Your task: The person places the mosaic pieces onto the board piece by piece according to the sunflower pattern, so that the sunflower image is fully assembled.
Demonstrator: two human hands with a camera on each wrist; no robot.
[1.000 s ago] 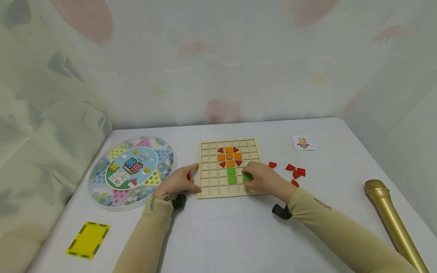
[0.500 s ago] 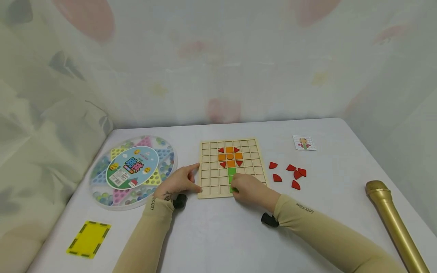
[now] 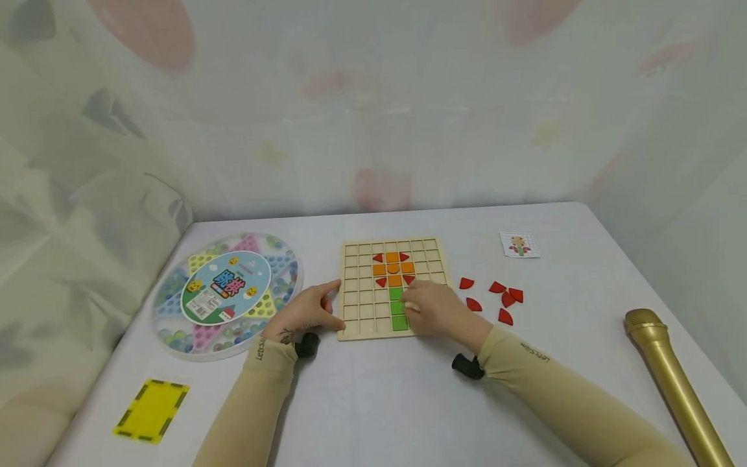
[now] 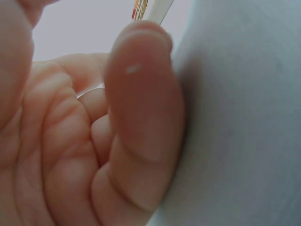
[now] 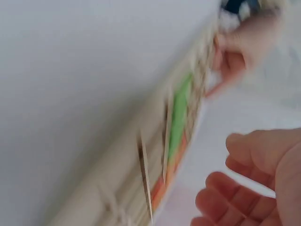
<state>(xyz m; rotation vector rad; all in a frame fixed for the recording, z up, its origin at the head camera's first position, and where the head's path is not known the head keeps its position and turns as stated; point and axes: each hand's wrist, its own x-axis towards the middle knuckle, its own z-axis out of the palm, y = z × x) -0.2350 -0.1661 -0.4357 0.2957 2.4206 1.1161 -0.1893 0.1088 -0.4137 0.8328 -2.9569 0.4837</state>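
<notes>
Where the wooden grid board (image 3: pixel 364 311) lies flat on the white counter (image 3: pixel 362 402), we see three green squares (image 3: pixel 397 308) set in its cells, running from its middle toward its near edge. Above them on the board, orange pieces (image 3: pixel 393 267) form a cross, with four small red pieces (image 3: pixel 378 258) at its corners. Our right hand (image 3: pixel 438 308) is over the board's right half, beside the green squares; its fingers are loosely bent, thumb apart, and grasp nothing. Our left hand (image 3: pixel 303 308) touches the board's left edge with thumb and forefinger spread, not clenched. Just right of the board lie six loose red pieces (image 3: pixel 474 304); beyond them, to its upper right, is a small picture card (image 3: pixel 519 244). Well to the board's right rests a golden microphone (image 3: pixel 668 370). Left of the board is a round game set (image 3: pixel 224 288), and to its lower left a yellow card (image 3: pixel 152 410).
</notes>
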